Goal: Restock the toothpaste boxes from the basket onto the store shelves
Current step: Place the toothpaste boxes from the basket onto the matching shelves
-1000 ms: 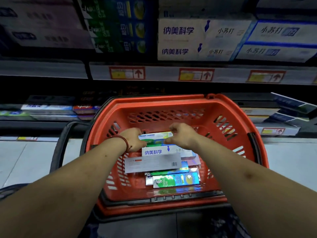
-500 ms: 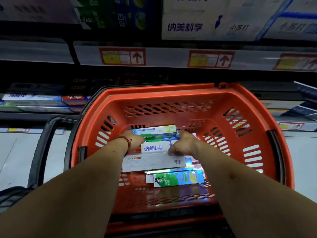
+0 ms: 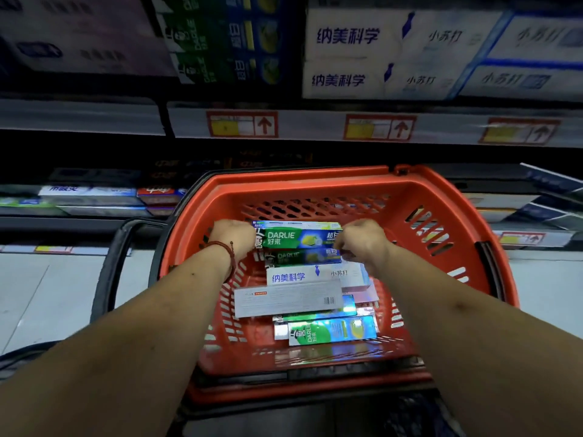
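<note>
An orange basket sits in front of the shelves and holds several toothpaste boxes. My left hand and my right hand each grip one end of a green Darlie box, tilted up so its front faces me. Right under it lies a second green Darlie box; my right fingers may also touch its end. Below these lie a white box with blue characters, a grey-white box with a barcode and another green Darlie box.
The upper shelf carries stacked green Darlie boxes and white boxes with blue characters, above a rail of price tags. A lower shelf holds flat boxes. The basket's black handle hangs at the left over pale floor.
Both hands have lifted the green Darlie box off the pile and turned its front towards me. The camera has tilted slightly.
</note>
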### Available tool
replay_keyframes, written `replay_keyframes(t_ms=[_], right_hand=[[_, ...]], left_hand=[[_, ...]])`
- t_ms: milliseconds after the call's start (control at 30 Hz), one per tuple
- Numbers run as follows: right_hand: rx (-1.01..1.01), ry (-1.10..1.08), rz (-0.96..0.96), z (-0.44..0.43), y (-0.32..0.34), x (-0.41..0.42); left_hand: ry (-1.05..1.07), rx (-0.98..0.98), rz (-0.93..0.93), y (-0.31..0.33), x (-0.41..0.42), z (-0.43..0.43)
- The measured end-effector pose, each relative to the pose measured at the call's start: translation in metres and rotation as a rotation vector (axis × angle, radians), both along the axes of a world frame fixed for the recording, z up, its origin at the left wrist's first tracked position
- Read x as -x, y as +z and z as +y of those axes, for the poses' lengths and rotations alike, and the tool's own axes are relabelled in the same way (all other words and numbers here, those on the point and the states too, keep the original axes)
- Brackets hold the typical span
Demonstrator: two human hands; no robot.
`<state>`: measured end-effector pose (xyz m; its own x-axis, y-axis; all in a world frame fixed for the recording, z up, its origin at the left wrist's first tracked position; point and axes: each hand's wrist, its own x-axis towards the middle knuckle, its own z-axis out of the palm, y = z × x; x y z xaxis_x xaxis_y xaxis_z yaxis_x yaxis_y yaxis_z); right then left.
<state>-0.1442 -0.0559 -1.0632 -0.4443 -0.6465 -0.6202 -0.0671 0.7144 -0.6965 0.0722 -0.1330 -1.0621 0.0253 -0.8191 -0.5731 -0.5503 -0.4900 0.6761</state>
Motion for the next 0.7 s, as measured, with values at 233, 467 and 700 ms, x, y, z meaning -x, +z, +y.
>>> replay_keyframes(t_ms=[233, 467, 700], right_hand=[[0.219, -0.071, 0.1, -0.002, 0.083, -0.006], [0.485, -0.141, 0.001, -0.013, 0.168, -0.032], [0.632, -0.142, 0.095, -0.022, 0.199, -0.06]], left_hand=[[0.039, 0.243, 0.119, 0.061, -0.029, 0.001], [0.102, 0.409, 0.293, 0.15, -0.058, 0.014], [0.213, 0.49, 0.444, 0.187, -0.071, -0.001]])
